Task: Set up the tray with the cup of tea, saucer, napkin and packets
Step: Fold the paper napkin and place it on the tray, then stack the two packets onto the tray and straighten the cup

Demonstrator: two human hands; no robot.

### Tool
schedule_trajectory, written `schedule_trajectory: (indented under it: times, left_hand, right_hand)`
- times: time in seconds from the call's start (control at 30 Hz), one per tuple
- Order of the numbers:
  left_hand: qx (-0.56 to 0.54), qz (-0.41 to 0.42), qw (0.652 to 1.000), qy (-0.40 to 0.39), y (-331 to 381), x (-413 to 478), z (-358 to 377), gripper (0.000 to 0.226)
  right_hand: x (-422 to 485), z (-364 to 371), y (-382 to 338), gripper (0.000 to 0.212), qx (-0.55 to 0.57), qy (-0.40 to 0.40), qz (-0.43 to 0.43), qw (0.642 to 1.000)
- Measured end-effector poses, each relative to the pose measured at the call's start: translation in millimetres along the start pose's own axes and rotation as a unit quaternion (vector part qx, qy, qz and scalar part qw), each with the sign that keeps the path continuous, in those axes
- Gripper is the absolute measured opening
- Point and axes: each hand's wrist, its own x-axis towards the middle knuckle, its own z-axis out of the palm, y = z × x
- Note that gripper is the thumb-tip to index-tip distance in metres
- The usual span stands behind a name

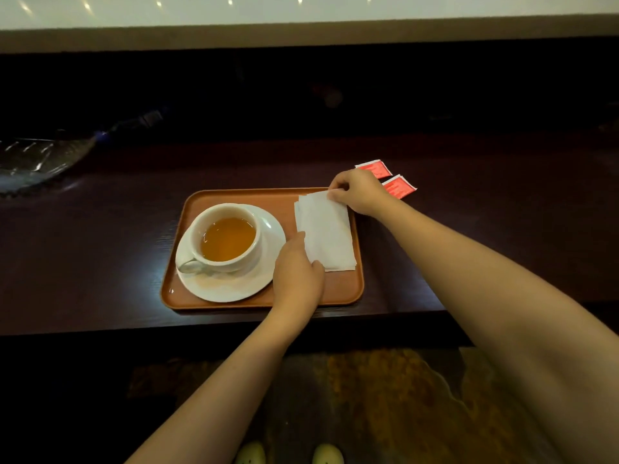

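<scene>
An orange-brown tray (341,289) lies on the dark wooden table. On its left half a white cup of tea (227,241) stands on a white saucer (268,262), with a spoon (191,265) resting on the saucer's left side. A folded white napkin (330,234) lies on the tray's right half. My left hand (296,274) grips the napkin's near left corner. My right hand (358,194) pinches its far right corner. Two red packets (388,178) lie on the table just beyond the tray's far right corner, partly behind my right hand.
A glass dish (37,162) sits at the table's far left. The table's front edge (234,326) runs just below the tray. A dark recess and a pale counter (301,15) lie behind. My shoes (289,453) show on the patterned floor.
</scene>
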Motion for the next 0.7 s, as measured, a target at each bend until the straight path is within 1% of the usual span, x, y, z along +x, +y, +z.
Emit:
schedule_trajectory:
  times: [0.1, 0.17, 0.27, 0.4, 0.5, 0.6, 0.7]
  left_hand:
    - [0.021, 0.018, 1.0, 0.013, 1, -7, 1, 0.051]
    - [0.039, 0.038, 0.998, 0.019, 2, -11, 2, 0.053]
    - [0.065, 0.083, 0.994, 0.026, 10, -10, 3, 0.056]
    - [0.08, 0.165, 0.983, 0.03, 36, 11, 7, 0.063]
    - [0.095, 0.187, 0.978, 0.006, 62, 38, 20, 0.064]
    - [0.143, 0.219, 0.965, -0.026, 82, 65, 44, 0.058]
    - [0.168, 0.238, 0.955, -0.052, 91, 88, 71, 0.06]
  right_hand:
    - [4, 5, 0, 0.017, -0.018, 0.012, -0.015, 1.0]
    - [4, 6, 1, 0.02, -0.024, 0.036, -0.027, 0.999]
    - [-1, -9, 12, 0.032, -0.038, 0.054, -0.042, 0.997]
    - [-7, -56, 43, 0.054, -0.055, 0.017, -0.035, 0.998]
    - [-9, -87, 70, 0.067, -0.111, -0.021, -0.015, 0.993]
    - [-13, -98, 98, 0.078, -0.16, -0.064, 0.004, 0.985]
    - [-16, -90, 123, 0.085, -0.174, -0.056, 0.009, 0.983]
